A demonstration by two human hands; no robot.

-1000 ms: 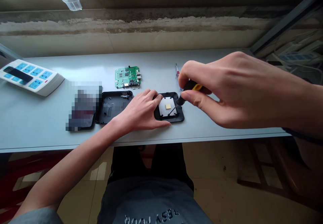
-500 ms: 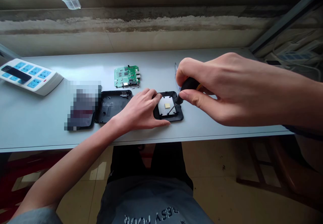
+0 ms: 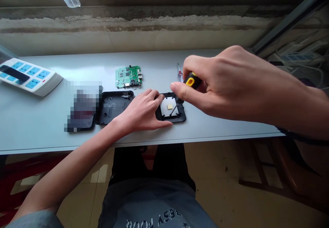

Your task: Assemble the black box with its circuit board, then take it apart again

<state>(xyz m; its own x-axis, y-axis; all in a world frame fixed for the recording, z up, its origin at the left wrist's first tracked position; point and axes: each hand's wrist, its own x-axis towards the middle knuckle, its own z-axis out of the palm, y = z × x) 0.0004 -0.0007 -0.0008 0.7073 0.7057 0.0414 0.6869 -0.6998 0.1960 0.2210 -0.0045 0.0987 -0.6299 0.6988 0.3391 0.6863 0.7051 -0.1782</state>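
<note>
A square black plastic housing [image 3: 180,117] lies on the surface [image 3: 218,128], metal plate [image 3: 166,113] facing up. The left hand [image 3: 142,113] rests open over its left edge, holding it down without gripping. The right hand [image 3: 231,84] pinches a yellow-and-black screwdriver [image 3: 191,80] just above it, the shaft angled down into the housing — a green circuit board [image 3: 128,76] and a red-handled screwdriver [image 3: 180,73] lie just beyond, a black case half [image 3: 113,108] to the left.

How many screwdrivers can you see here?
2. A yellow-and-black-handled screwdriver is in the right hand, its shaft reaching into the black plastic frame; a thin red-handled screwdriver lies on the desk behind it. Others could be hidden.
</note>
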